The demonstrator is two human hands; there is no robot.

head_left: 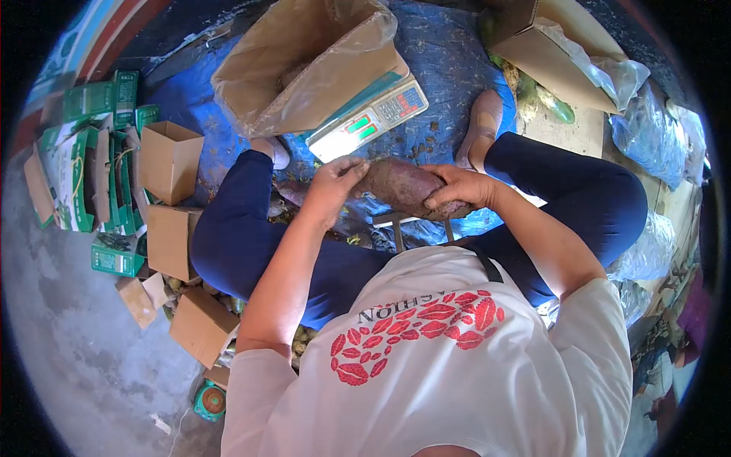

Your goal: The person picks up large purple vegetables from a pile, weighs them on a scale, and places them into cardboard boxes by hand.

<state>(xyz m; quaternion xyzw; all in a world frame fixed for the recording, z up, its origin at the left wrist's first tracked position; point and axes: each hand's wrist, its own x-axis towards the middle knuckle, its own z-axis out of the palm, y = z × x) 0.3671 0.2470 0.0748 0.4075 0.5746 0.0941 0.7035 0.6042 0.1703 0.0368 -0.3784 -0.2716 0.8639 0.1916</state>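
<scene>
Centrally, a large purple tuber [397, 186] is held crosswise before the seated person [442, 404], on the near side of a digital scale [375, 120]. The right hand [463, 188] clasps one end, thumb on top; the left hand [333, 187] curls its fingers at the other, pinch uncertain from where I stand. Beyond, a plastic-lined carton [324, 87] gapes.

Scale [371, 120] blocking beyond tuber [396, 186], open tarp [445, 61] alongside

Bright light fills a fisheye-curved view with black corners.
</scene>
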